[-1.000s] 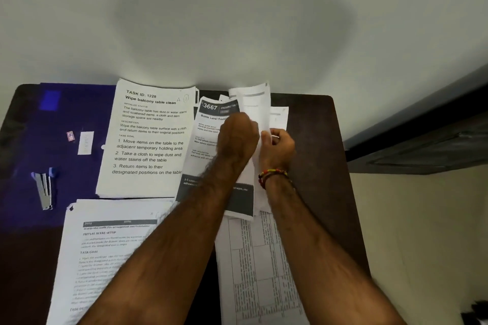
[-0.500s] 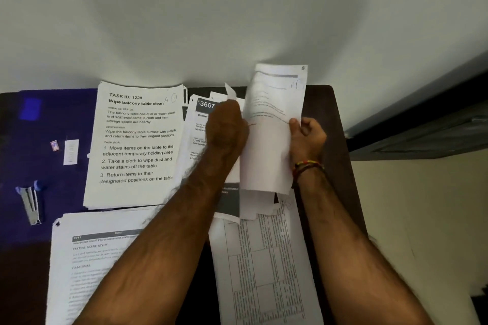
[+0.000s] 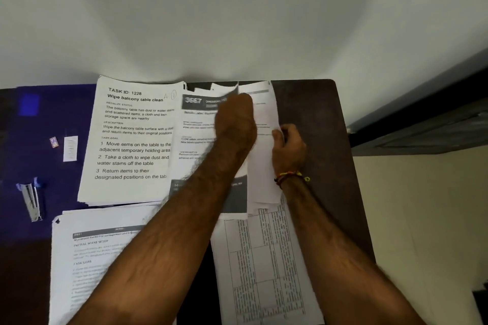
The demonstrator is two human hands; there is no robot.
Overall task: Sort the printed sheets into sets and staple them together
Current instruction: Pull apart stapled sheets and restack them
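Note:
On the dark table (image 3: 317, 119), my left hand (image 3: 235, 126) is curled at the left edge of a few loose white sheets (image 3: 264, 166). Its fingers are hidden under the knuckles. My right hand (image 3: 289, 145), with a beaded band at the wrist, pinches the right edge of the same sheets. They stand slightly raised over the "3667" stack (image 3: 195, 137). A "TASK ID: 1228" stack (image 3: 132, 140) lies to the left. A sheet printed with a table (image 3: 264, 258) lies below. Another text stack (image 3: 100, 258) lies at the bottom left.
A stapler (image 3: 31, 200) lies on the blue surface (image 3: 39, 113) at far left. A small staple box (image 3: 54, 142) and a white strip (image 3: 70, 148) lie above it. A wall runs along the back of the table, and the table's right edge drops to the floor.
The sheet my right hand had lifted and spread to the right has come back down and in toward my left hand. My right hand moved left with it.

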